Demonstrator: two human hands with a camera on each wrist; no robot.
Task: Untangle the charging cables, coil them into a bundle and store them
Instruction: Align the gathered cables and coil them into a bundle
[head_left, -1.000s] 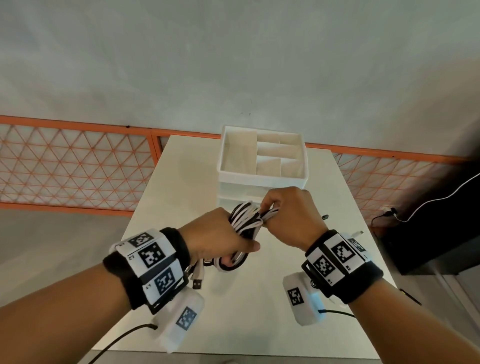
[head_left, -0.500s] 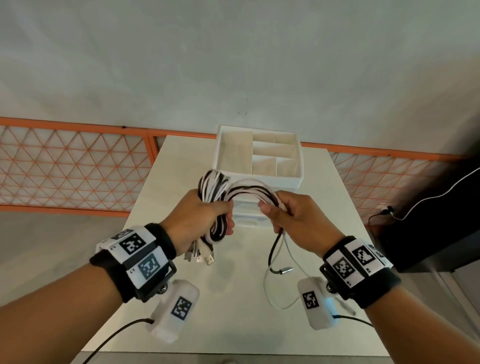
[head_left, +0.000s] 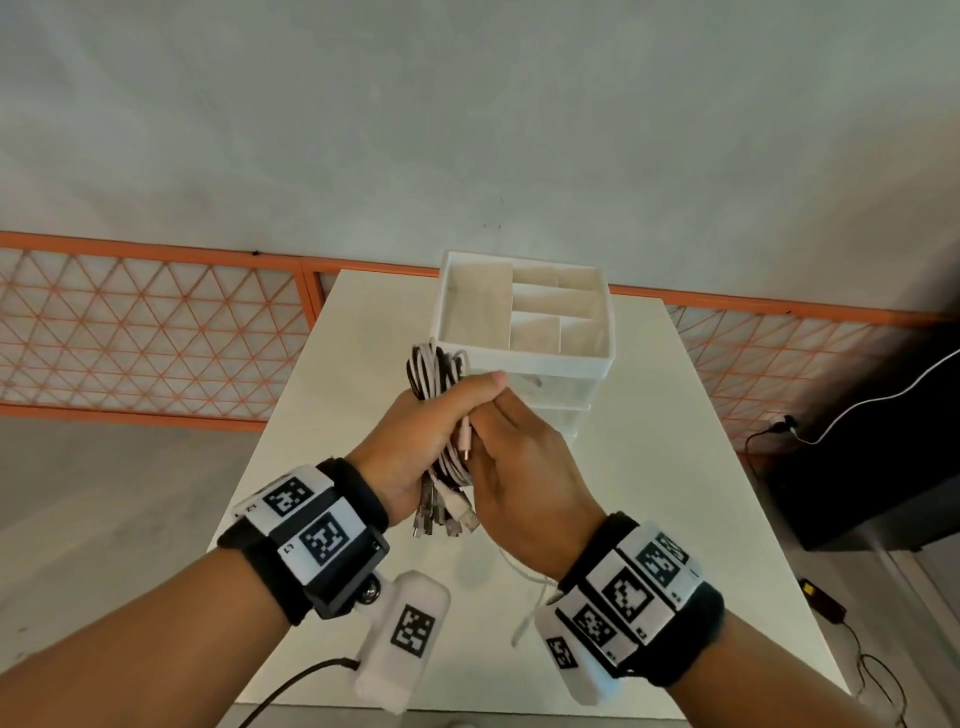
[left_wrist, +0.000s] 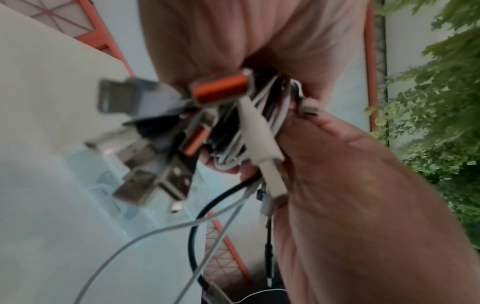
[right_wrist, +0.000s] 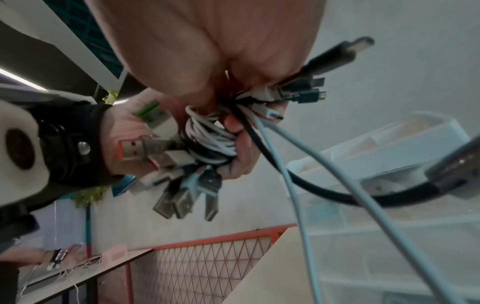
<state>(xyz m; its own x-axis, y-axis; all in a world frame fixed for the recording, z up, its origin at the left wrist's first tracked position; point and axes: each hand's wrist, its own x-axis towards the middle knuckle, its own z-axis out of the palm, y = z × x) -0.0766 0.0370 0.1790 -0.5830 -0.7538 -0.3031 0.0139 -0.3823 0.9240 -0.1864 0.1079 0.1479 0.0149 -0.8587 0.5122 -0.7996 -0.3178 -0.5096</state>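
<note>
A bundle of black and white charging cables (head_left: 434, 366) stands upright in my left hand (head_left: 441, 421), which grips it round the middle above the white table (head_left: 675, 467). Several USB plugs (head_left: 449, 519) hang out below my fist. My right hand (head_left: 501, 421) presses against the bundle from the right, its fingers curled round the loose cable ends (right_wrist: 301, 93). A black strand (right_wrist: 291, 176) and a pale strand (right_wrist: 296, 195) trail down from it. In the left wrist view the plugs (left_wrist: 221, 86) are close and blurred.
A white organiser box (head_left: 524, 358) with several open compartments stands just behind the hands on a clear drawer unit. An orange lattice fence (head_left: 156, 332) runs behind the table. A dark cabinet (head_left: 857, 467) with cords stands at the right.
My right hand has swung in from the right and brought its stretched strands back against the bundle. The hands now touch, and the bundle stands upright.
</note>
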